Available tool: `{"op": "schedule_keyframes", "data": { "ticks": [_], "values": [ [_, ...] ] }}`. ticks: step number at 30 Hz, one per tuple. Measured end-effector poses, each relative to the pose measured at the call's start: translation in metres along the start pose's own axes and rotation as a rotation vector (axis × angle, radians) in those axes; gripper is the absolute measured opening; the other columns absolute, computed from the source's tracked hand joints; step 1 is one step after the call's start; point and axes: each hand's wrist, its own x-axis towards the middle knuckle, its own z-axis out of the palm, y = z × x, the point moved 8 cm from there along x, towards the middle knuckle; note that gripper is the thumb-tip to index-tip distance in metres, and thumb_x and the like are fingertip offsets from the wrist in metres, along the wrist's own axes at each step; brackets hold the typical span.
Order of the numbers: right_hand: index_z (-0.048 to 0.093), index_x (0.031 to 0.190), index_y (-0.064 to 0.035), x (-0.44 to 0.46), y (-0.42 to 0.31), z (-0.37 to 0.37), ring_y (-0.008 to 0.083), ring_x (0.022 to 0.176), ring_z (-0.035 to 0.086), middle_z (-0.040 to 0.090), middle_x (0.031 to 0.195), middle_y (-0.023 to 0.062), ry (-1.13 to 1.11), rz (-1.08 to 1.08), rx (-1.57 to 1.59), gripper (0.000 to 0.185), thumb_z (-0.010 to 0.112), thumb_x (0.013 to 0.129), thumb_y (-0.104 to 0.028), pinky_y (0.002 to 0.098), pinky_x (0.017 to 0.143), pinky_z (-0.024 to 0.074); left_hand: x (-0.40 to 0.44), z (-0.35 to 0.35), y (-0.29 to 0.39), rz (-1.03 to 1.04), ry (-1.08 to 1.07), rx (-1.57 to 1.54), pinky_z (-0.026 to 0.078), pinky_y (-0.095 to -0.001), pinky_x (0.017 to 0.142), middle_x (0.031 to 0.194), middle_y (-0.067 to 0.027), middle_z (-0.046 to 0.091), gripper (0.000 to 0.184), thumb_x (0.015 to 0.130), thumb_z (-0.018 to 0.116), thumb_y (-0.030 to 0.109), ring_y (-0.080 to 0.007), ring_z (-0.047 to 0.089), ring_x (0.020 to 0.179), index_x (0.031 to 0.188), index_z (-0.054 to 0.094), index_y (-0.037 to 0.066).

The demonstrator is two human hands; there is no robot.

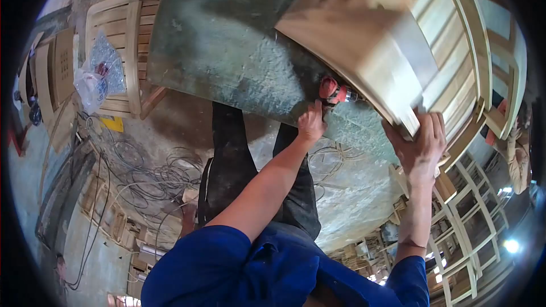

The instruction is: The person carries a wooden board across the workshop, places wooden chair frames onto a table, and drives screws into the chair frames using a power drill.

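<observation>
A red-and-black power drill (330, 90) lies against the left edge of a pale wooden furniture piece (392, 51). My left hand (311, 123) is closed around its handle, and its chuck points right, towards the wood. My right hand (422, 141) grips the near corner of the wooden piece, thumb on one side and fingers over the other. That piece has broad panels and slats, and part of it is blurred by motion. Both rest over a worn green work surface (227, 51). Whatever lies under the wooden piece is hidden.
A slatted wooden chair (135, 45) with a clear plastic bag (96, 82) stands left of the work surface. Tangled cables (151, 176) lie on the floor. Wooden frames (469, 216) stand at the right, where another person (517, 150) is partly visible.
</observation>
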Motion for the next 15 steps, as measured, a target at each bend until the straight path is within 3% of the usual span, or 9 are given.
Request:
{"op": "schedule_keyframes", "data": {
  "ticks": [1, 3, 6, 8, 9, 11, 12, 14, 15],
  "values": [
    [0.051, 0.077, -0.0047, 0.021, -0.014, 0.002, 0.0263, 0.068, 0.052, 0.051, 0.069, 0.0085, -0.006, 0.002, 0.007, 0.041, 0.085, 0.054, -0.014, 0.0377, 0.058, 0.0441, 0.004, -0.012, 0.005, -0.122, -0.115, -0.04, 0.05, -0.051, 0.075, 0.097, -0.0233, 0.057, 0.049, 0.069, 0.062, 0.01, -0.0423, 0.061, 0.087, 0.113, 0.042, 0.005],
    [0.051, 0.078, -0.0048, 0.054, -0.046, 0.013, 0.0268, 0.067, 0.052, 0.049, 0.069, 0.0089, -0.011, -0.013, 0.001, 0.041, 0.084, 0.055, -0.017, 0.039, 0.058, 0.0443, 0.012, -0.002, -0.013, -0.148, -0.145, -0.122, 0.049, -0.0518, 0.075, 0.1, -0.0222, 0.056, 0.05, 0.068, 0.063, 0.012, -0.045, 0.06, 0.087, 0.112, 0.04, 0.007],
    [0.05, 0.076, -0.0056, 0.091, -0.085, 0.027, 0.0265, 0.067, 0.051, 0.047, 0.068, 0.0083, 0.009, -0.1, -0.014, 0.043, 0.083, 0.057, -0.024, 0.0386, 0.057, 0.0438, 0.014, -0.032, -0.031, -0.209, 0.028, -0.188, 0.049, -0.0507, 0.075, 0.094, -0.021, 0.06, 0.044, 0.066, 0.066, 0.016, -0.0424, 0.061, 0.088, 0.106, 0.05, 0.006],
    [0.05, 0.075, -0.006, 0.108, -0.107, 0.03, 0.0264, 0.066, 0.051, 0.047, 0.067, 0.0083, 0.014, -0.136, -0.007, 0.043, 0.083, 0.057, -0.026, 0.0385, 0.057, 0.0438, 0.024, -0.052, -0.037, -0.17, -0.023, -0.363, 0.051, -0.0441, 0.067, 0.077, -0.0164, 0.064, 0.027, 0.064, 0.068, 0.019, -0.0325, 0.065, 0.076, 0.086, 0.062, 0.003],
    [0.052, 0.077, -0.0056, 0.115, -0.117, 0.033, 0.026, 0.068, 0.053, 0.049, 0.07, 0.0084, 0.006, -0.151, -0.005, 0.043, 0.083, 0.058, -0.029, 0.038, 0.058, 0.0444, 0.027, -0.061, -0.044, -0.184, -0.006, -0.355, 0.051, -0.0441, 0.067, 0.077, -0.0164, 0.064, 0.027, 0.064, 0.068, 0.019, -0.0325, 0.065, 0.076, 0.086, 0.062, 0.003],
    [0.053, 0.079, -0.0051, 0.12, -0.134, 0.039, 0.0256, 0.07, 0.054, 0.052, 0.072, 0.0084, -0.009, -0.171, 0.013, 0.044, 0.083, 0.06, -0.031, 0.0374, 0.059, 0.045, 0.024, -0.041, -0.059, -0.384, -0.155, -0.947, 0.048, -0.037, 0.058, 0.061, -0.0112, 0.063, 0.022, 0.064, 0.069, 0.023, -0.021, 0.064, 0.06, 0.067, 0.065, 0.001],
    [0.056, 0.083, -0.0043, 0.12, -0.145, 0.032, 0.0256, 0.075, 0.056, 0.055, 0.08, 0.0088, 0.115, -0.24, 0.124, 0.045, 0.083, 0.061, -0.034, 0.0373, 0.062, 0.0464, 0.025, -0.039, -0.061, -0.355, -0.161, -1.051, 0.046, -0.0331, 0.053, 0.058, -0.0072, 0.06, 0.026, 0.064, 0.07, 0.026, -0.0148, 0.059, 0.053, 0.066, 0.063, 0.001],
    [0.06, 0.096, -0.0009, 0.103, -0.165, 0.01, 0.0276, 0.087, 0.059, 0.059, 0.102, 0.0125, 0.418, -0.366, 0.261, 0.055, 0.083, 0.064, -0.04, 0.0393, 0.071, 0.0501, 0.014, -0.064, -0.065, -0.275, -0.032, -1.022, 0.046, -0.0336, 0.054, 0.059, -0.0068, 0.061, 0.026, 0.064, 0.069, 0.025, -0.0146, 0.059, 0.054, 0.067, 0.063, 0.001],
    [0.059, 0.099, 0.0003, 0.078, -0.17, 0.006, 0.0297, 0.09, 0.059, 0.058, 0.104, 0.0153, 0.516, -0.384, 0.179, 0.057, 0.083, 0.065, -0.038, 0.0412, 0.077, 0.0505, 0.005, -0.073, -0.069, -0.336, -0.021, -1.003, 0.046, -0.0347, 0.054, 0.058, -0.008, 0.06, 0.024, 0.064, 0.068, 0.023, -0.0175, 0.06, 0.055, 0.067, 0.062, 0.001]
  ]
}}
